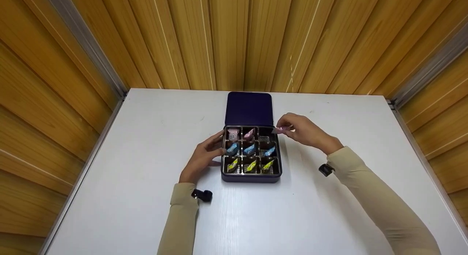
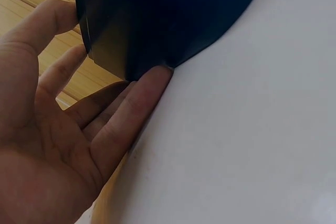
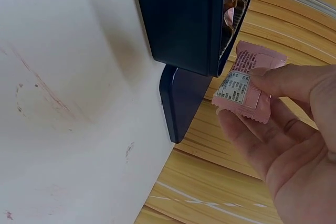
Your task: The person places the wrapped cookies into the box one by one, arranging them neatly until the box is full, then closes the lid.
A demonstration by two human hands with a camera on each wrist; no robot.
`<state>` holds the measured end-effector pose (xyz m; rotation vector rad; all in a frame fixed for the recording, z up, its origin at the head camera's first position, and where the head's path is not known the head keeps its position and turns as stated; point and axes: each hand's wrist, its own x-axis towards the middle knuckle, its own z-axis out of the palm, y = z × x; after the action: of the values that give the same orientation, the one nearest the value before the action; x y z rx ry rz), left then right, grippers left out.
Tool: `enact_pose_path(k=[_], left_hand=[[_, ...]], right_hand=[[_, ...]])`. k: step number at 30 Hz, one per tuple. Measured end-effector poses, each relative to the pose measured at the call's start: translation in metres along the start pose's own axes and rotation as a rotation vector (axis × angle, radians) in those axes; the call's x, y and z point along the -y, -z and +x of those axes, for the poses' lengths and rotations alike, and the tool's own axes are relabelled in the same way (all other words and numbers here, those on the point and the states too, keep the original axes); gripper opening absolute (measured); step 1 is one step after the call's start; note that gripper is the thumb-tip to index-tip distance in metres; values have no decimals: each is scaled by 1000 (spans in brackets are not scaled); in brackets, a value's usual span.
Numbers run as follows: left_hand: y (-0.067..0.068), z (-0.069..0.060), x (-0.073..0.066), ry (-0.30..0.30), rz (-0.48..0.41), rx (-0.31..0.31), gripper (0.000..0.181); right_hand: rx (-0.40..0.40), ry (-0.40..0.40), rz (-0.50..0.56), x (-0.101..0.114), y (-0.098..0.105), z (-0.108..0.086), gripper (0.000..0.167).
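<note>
A dark blue tin (image 1: 251, 179) with its lid (image 1: 249, 108) folded back holds a divided tray of wrapped candies. Pink candies (image 1: 233, 134) lie in the back row, blue ones (image 1: 249, 149) in the middle row and yellow ones (image 1: 251, 166) in front. My right hand (image 1: 305, 132) pinches a pink wrapped candy (image 3: 249, 82) between thumb and fingers, above the back right compartment (image 1: 264, 134), whose clear ribbed bottom shows. Against the tin's left side rests my left hand (image 1: 201, 156), with the thumb at the rim and the fingers fairly straight along the wall (image 2: 173, 14).
The tin stands on a white table (image 1: 139, 156), towards its back edge. Wood-patterned panels (image 1: 226, 39) rise behind and on both sides, with metal strips in the corners. Each wrist wears a small black camera (image 1: 202, 195) on a strap.
</note>
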<state>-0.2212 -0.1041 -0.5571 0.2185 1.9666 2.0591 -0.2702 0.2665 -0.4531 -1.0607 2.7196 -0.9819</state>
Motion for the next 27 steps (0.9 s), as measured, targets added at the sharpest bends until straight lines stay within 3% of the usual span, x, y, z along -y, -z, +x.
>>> enact_pose_path(k=[10, 27], left_hand=[[0, 1, 0, -3, 3, 1, 71], [1, 0, 0, 1, -8, 4, 72]], right_hand=[[65, 3, -18, 2, 0, 9, 14], [98, 109, -48, 10, -4, 26, 14]])
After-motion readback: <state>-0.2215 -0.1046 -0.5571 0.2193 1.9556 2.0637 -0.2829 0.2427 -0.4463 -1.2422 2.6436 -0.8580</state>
